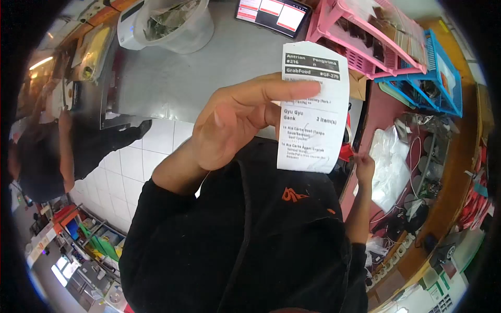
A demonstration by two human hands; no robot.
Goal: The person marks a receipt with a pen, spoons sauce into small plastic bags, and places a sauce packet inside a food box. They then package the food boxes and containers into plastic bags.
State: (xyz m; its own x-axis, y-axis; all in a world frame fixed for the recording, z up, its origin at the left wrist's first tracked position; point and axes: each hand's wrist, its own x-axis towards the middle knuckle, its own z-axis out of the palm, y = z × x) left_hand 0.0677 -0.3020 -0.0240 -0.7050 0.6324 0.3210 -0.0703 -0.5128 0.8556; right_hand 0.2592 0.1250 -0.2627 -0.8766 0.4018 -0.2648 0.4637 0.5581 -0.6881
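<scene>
Paper slip: the printed slip (308, 148) is upright at the centre-right of the frame, in front of a dark top (282, 229).
Left hand: the hand (229, 122) pinches the slip, one finger laid across its printed front and others partly hidden behind; the rest of the hand is loosely curled.
Right hand: this hand (364, 166), right of centre, is partly curled beside a red object (345, 153); whether it grips that, I cannot tell.
Drop risk: the pinch looks light, so a slackened finger could let the slip fall.
Reading risk: the finger covers some upper print, so a line could be missed.
Crease risk: thin paper held on one side may bend under a firmer squeeze.
Metal surface: bare grey metal (156, 86), upper middle, carries a clear tub (195, 39) of packets and a tablet (271, 14).
Racks: pink (365, 63) and blue (453, 101), upper right.
Reddish surface: at right (383, 112), bearing white plastic bags (391, 169).
Room: white floor tiles (122, 169) and another person (42, 151), left.
</scene>
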